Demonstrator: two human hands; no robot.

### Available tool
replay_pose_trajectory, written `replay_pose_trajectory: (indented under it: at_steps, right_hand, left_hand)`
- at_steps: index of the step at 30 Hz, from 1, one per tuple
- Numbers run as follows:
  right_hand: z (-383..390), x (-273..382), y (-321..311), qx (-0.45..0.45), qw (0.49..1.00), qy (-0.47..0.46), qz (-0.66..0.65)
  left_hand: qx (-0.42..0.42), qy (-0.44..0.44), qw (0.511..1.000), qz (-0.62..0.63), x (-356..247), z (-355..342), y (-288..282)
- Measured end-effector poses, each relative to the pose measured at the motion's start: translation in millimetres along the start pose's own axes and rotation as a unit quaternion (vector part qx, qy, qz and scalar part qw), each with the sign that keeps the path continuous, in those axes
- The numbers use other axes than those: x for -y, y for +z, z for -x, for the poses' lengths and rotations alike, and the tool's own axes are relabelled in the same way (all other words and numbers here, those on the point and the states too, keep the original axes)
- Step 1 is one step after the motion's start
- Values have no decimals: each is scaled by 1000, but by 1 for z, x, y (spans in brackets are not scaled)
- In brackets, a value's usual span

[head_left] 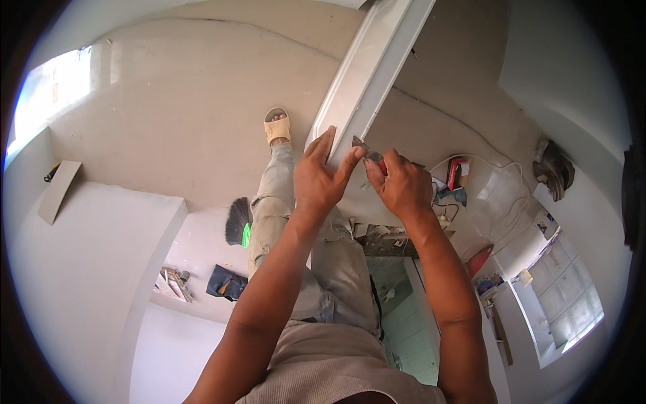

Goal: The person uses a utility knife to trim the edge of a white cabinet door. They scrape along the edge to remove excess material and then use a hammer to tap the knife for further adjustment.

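A long white panel slants from the top of the view down toward me. My left hand lies flat on the panel's near end, fingers spread along its edge. My right hand grips a small cutter with a red handle and a metal blade; the blade tip touches the panel's end right beside my left fingertips. My leg in pale, stained trousers and a beige sandal stretch out below the panel.
Bare concrete floor spreads to the left. A dark brush with a green handle lies by my leg. White cables, a red tool and debris lie at the right. A low white wall is at the left, a dark bag beneath it.
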State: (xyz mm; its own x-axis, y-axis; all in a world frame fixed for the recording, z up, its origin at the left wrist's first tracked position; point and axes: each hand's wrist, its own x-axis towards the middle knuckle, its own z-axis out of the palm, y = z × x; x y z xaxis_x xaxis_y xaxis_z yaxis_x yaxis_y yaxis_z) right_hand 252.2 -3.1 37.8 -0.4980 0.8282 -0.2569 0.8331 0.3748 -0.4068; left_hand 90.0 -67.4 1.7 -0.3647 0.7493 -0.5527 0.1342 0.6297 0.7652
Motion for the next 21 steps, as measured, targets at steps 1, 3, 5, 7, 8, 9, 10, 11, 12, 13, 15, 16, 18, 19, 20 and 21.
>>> replay_pose_trajectory:
  at_steps: [1, 3, 5, 7, 8, 9, 10, 11, 12, 13, 15, 16, 18, 19, 20, 21]
  right_hand:
    - [-1, -1, 0, -4, 1000, -5, 3]
    - [-3, -4, 2, -9, 1000, -5, 10]
    - [-2, -4, 2, -3, 1000, 2, 2]
    - [-1, -3, -1, 15, 1000, 18, -22]
    - [-1, -3, -1, 26, 998, 15, -46]
    - [0, -4, -3, 37, 997, 12, -71]
    - [0, -5, -5, 49, 994, 9, -95]
    - [1, -7, -5, 51, 995, 3, -85]
    - [0, -9, -6, 53, 996, -3, -75]
    - [-2, -11, -7, 56, 996, -9, -64]
    - [-5, -14, -12, 69, 996, -20, -54]
    - [-6, -14, -14, 76, 996, -25, -48]
    - [-10, -14, -20, 85, 996, -30, -18]
    - [-10, -14, -21, 90, 995, -32, -2]
    - [-11, -14, -21, 86, 996, -34, 8]
    - [-12, -13, -21, 83, 996, -36, 18]
  left_hand:
    - [5, -23, 1000, -6, -2, 0, 0]
    - [27, -81, 996, -19, -15, 0, -5]
    - [36, -95, 995, -21, -20, 0, -7]
    - [25, -50, 998, -11, -14, -1, -5]
    - [13, -8, 1000, -3, -7, -3, -3]
    - [7, 20, 1000, 5, -1, -4, -2]
    - [1, 48, 999, 12, 5, -5, -1]
    - [1, 60, 998, 19, 5, -4, -1]
    - [2, 71, 997, 27, 4, -3, -1]
    - [2, 69, 997, 23, 3, -3, -3]
    - [5, 65, 998, 18, -3, -4, -5]
    - [3, 62, 998, 21, 0, -4, -3]
    - [-4, 55, 998, 21, 4, -3, 0]
    - [-7, 50, 999, 19, 5, -2, 1]
    - [-10, 46, 999, 12, 3, -1, 1]
    - [-10, 38, 999, 0, 1, 0, 0]
